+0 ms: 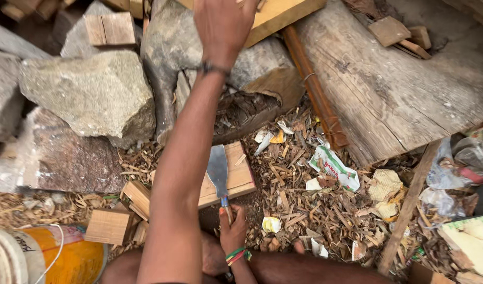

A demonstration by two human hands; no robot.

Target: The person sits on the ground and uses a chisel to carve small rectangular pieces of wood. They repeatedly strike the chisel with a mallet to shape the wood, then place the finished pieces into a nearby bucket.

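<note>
Going big to small. Upper right of frame: a broad weathered timber slab (394,89), with a rusty metal bar (315,89) lying along its left edge. Upper left: a large grey stone (89,94), more stone beneath and beside it. Top centre: my left hand (223,21) reaches up onto a yellowish plank (283,16); fingers are cut off by the frame edge, so I can't tell whether it's gripping or just resting flat. Centre of frame: a flat wooden board (236,176) sits on the chip-strewn ground, and the broad blade (218,171) lies across it, point toward the top of the frame. My right hand (232,231), lower centre, is wrapped closed around the blade's handle, coloured bands on the wrist. Handling call: the blade looks like stiff steel, wide and probably front-heavy, edges sharp, so the handle is the only sane place to hold it, as it's held now. The board looks light, rigid and dry, easy to take by its edges, though it could slide on loose shavings. Small wood blocks (109,226) lie at lower left, near the board. Containers: a yellow-orange bucket (68,257) in the bottom left corner, rim cut off by the frame, contents not visible. Litter: a crumpled printed wrapper (333,168) right of centre, and wood shavings (304,210) all over.
</note>
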